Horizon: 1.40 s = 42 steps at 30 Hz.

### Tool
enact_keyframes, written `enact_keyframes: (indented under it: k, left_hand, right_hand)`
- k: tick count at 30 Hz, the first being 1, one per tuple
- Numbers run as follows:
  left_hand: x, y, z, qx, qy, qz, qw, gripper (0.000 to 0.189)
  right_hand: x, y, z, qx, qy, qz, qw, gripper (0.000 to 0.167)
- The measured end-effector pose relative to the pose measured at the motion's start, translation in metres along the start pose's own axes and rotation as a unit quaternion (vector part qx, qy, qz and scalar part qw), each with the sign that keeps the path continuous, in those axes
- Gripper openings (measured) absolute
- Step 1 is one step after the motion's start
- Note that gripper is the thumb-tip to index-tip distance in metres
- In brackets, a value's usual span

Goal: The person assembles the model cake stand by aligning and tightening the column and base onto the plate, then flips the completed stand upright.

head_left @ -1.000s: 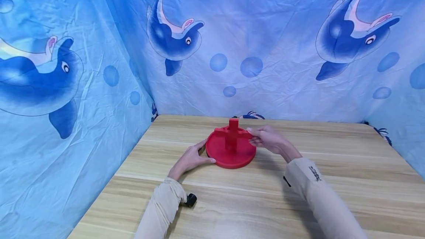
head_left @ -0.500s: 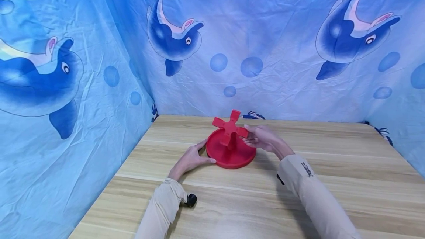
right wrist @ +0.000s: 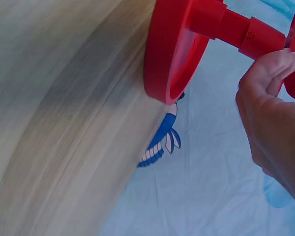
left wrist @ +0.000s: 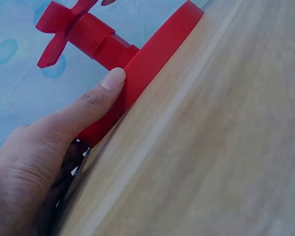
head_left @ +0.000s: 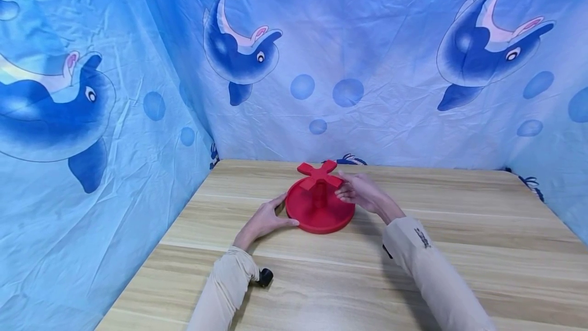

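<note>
A red round dish-like base [head_left: 320, 229] with a raised rim sits on the wooden table. From its middle rises a red post [head_left: 319, 197], bearing a small number in the left wrist view. On top lies a red cross-shaped piece [head_left: 320, 171], its arms spread nearly level. My left hand [head_left: 264, 220] holds the base at its left side, with the thumb [left wrist: 101, 93] against the rim and the fingers reaching round behind. My right hand [head_left: 365, 194] pinches the right arm of the cross; in the right wrist view its curled fingers [right wrist: 275, 66] meet the piece beside the post.
The wooden table [head_left: 321, 280] reaches back to a blue cloth [head_left: 390, 116] printed with dolphins, which also hangs at the left and right. A small black object [head_left: 264, 277] sticks out at the left sleeve cuff.
The cross-shaped piece has gone from standing upright, through a tilt, to lying nearly level on the post. My right hand shifted slightly left with it. My left hand stayed on the base.
</note>
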<state>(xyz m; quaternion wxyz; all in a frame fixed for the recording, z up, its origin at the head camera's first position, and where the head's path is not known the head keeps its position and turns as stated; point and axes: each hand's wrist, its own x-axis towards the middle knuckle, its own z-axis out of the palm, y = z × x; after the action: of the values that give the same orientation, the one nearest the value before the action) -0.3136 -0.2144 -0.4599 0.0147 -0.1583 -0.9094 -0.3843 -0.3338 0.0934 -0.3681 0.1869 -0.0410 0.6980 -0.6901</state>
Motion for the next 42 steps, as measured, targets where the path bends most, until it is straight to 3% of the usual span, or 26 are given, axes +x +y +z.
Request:
enact_keyframes:
  k: [4, 8, 11, 16, 33, 42]
  left_hand:
    - [0.000, 0.000, -0.001, 0.005, 0.003, 0.000, 1.0000, 0.105]
    - [0.000, 0.000, -0.001, 0.005, 0.004, 0.003, 1.0000, 0.104]
    - [0.000, 0.000, 0.000, 0.005, 0.004, 0.006, 1.0000, 0.103]
    - [0.000, -0.001, 0.001, 0.000, 0.001, -0.004, 1.0000, 0.103]
    - [-0.001, -0.001, 0.001, -0.007, 0.002, -0.011, 0.9999, 0.104]
    - [-0.001, 0.000, 0.001, -0.006, 0.002, -0.013, 0.9999, 0.106]
  right_hand:
    - [-0.006, 0.007, 0.005, -0.097, 0.027, -0.092, 0.9907, 0.049]
    - [-0.011, 0.015, 0.013, -0.200, 0.084, -0.174, 0.9604, 0.050]
    - [-0.015, 0.020, 0.018, -0.249, 0.115, -0.212, 0.9382, 0.052]
    - [-0.018, 0.027, 0.021, -0.275, 0.135, -0.246, 0.9195, 0.047]
    - [-0.018, 0.031, 0.020, -0.290, 0.140, -0.259, 0.9107, 0.042]
    - [-0.025, 0.031, 0.016, -0.288, 0.118, -0.276, 0.9093, 0.035]
